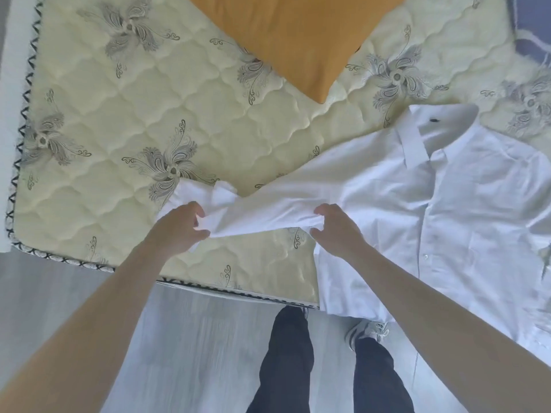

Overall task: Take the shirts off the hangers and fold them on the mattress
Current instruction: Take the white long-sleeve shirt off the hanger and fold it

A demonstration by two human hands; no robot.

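Observation:
A white button-up shirt (453,204) lies face up on the cream quilted mattress (125,120), collar toward the far side, its hem hanging over the near edge. One long sleeve (268,210) stretches out to the left. My left hand (179,228) pinches that sleeve near the cuff. My right hand (337,228) grips the same sleeve close to the armpit. The sleeve runs taut between both hands, just above the mattress. No hanger shows.
An orange pillow (298,40) lies at the far middle of the mattress. A fluffy white cover (465,40) lies at the far right. My legs and shoes stand on the grey floor (190,338) by the mattress's near edge.

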